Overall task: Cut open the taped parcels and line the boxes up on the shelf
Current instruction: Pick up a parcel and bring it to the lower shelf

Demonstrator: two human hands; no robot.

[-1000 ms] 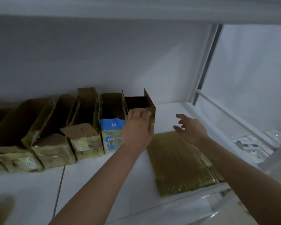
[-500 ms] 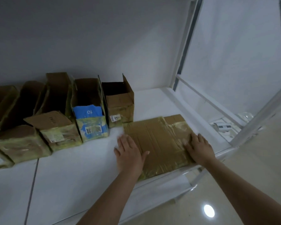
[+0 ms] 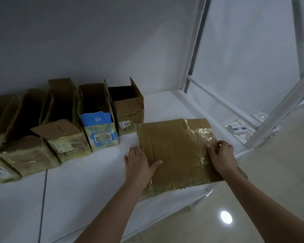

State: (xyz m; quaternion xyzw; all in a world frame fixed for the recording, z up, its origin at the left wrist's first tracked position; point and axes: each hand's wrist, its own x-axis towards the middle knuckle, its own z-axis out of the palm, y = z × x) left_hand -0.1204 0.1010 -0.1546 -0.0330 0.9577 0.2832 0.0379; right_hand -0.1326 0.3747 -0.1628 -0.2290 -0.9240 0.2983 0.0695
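Observation:
A flat, tape-covered cardboard parcel (image 3: 175, 151) lies on the white shelf (image 3: 88, 186), with its near edge over the shelf's front rim. My left hand (image 3: 139, 163) holds its left edge, thumb on top. My right hand (image 3: 221, 155) grips its right edge, fingers curled over the shiny tape. Behind and to the left stands a row of several opened boxes against the wall: a plain brown one (image 3: 128, 109) at the right end, then a blue-printed one (image 3: 98, 123), then taped brown ones (image 3: 63, 135).
White metal shelf posts (image 3: 195, 42) and a rail rise at the right end of the shelf. Beyond them, small white items (image 3: 239, 130) lie lower down. A glossy floor with a light reflection (image 3: 225, 217) is below the shelf's front edge.
My left hand left the rightmost opened box and both hands came down onto the flat parcel. They now take hold of its side edges. The view tilted downward.

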